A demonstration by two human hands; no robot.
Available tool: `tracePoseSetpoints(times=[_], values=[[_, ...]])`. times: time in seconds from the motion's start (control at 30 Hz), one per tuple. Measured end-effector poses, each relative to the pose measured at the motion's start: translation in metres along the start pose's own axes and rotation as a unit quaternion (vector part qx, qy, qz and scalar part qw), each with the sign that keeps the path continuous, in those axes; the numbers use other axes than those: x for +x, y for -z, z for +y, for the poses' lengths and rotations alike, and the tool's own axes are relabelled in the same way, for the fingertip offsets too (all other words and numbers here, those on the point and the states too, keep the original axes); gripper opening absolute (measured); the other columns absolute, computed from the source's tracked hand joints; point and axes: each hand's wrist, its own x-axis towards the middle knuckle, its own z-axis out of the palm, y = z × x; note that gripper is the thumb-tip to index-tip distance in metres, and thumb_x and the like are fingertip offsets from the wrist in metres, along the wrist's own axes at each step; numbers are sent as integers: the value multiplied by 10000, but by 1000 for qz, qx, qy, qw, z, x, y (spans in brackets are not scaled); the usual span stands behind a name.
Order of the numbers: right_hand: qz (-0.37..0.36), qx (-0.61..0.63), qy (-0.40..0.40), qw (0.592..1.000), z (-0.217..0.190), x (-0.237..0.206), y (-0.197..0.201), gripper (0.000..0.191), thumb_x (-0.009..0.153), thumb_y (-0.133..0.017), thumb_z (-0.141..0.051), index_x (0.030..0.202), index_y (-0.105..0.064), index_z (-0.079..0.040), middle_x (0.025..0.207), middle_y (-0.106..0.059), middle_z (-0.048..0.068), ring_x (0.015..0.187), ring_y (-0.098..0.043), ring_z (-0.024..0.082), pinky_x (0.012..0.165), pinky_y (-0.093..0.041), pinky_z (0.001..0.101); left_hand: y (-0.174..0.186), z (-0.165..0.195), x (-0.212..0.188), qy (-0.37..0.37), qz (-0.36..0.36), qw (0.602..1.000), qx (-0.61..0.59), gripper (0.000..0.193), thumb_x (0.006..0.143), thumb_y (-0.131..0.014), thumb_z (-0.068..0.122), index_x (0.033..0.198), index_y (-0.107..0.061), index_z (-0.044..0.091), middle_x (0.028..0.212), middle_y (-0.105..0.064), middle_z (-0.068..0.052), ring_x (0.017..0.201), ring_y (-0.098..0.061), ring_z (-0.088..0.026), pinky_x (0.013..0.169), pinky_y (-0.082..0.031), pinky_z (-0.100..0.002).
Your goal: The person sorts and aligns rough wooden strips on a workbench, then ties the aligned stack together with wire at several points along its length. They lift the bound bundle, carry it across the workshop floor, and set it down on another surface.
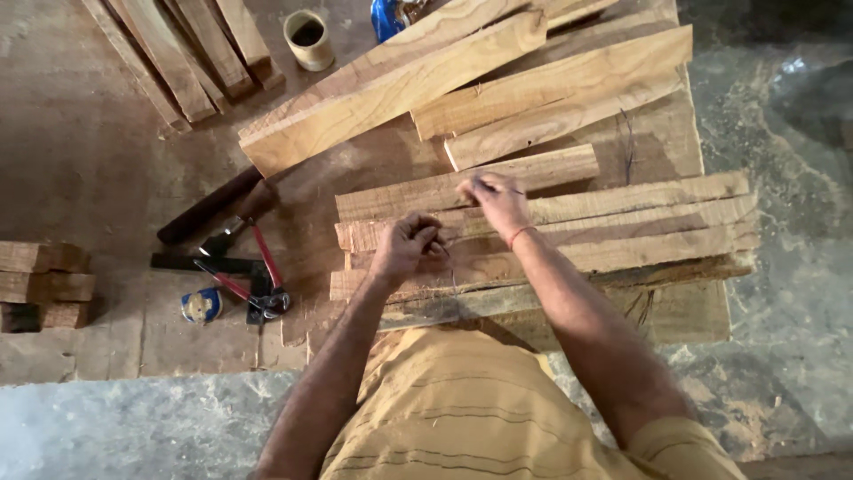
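Planks (569, 227) are lying stacked on the floor (107, 178), w/ no cut or mark visible yet. Left hand (404, 249) is resting curled on them; right hand (498, 200) is pinching a thin pencil (498, 187) approx. at the plank top.

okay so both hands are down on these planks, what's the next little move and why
Probably draw the thin dark tool in the right hand along the plank it rests on. The left hand is curled on the neighbouring plank, seemingly steadying it, and the pliers lie apart, untouched.
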Motion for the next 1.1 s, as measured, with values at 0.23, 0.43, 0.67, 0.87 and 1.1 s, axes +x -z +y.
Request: tracePoseSetpoints(times=[0.23, 0.43, 0.67, 0.87, 1.1], values=[[22, -24, -58, 998, -11, -20, 26, 152, 976, -711, -171, 1051, -810, -84, 1038, -800, 34, 885, -702, 99, 817, -584, 285, -6, 25, -4, -66, -4, 985, 157, 124, 1000, -634, 23, 1093, -690, -36, 927, -784, -102, 770, -718, -108, 695, -601, -249], [45, 75, -140, 986, 5, -78, 8, 203, 968, -712, -115, 1138, -791, -38, 1077, -804, 92, 948, -716, 126, 866, -552, 275, -23, 52, -4, -21, -25, 979, 200, 240, 967, -633, 76, 1202, -681, 54, 895, -789, -73, 727, -760, -102, 660, -644, -267], [56, 376, -163, 910, 27, -83, 21, 181, 946, -694, 8, 1109, -746, 65, 1136, -754, 179, 1020, -735, 227, 941, -594, 325, -27, 40, 12, -81, -47, 949, 300, 162, 953, -683, 68, 1095, -755, 36, 831, -787, -64, 688, -742, -104, 625, -586, -272], [71, 409, -127, 901, 6, -91, 45, 142, 959, -666, 24, 1077, -743, 46, 1115, -758, 183, 1045, -741, 270, 969, -620, 357, -24, 9, 25, -166, -52, 959, 221, 108, 970, -703, 59, 1033, -785, 31, 829, -785, -57, 668, -700, -101, 605, -580, -266], [206, 148, -122, 960, -35, -95, 93, 79, 983, -687, -78, 999, -759, -50, 991, -765, 108, 797, -698, 171, 674, -581, 287, -23, 5, 24, -162, -22, 924, 344, 127, 975, -686, 91, 1037, -797, 98, 902, -796, -45, 695, -752, -100, 603, -639, -280]])
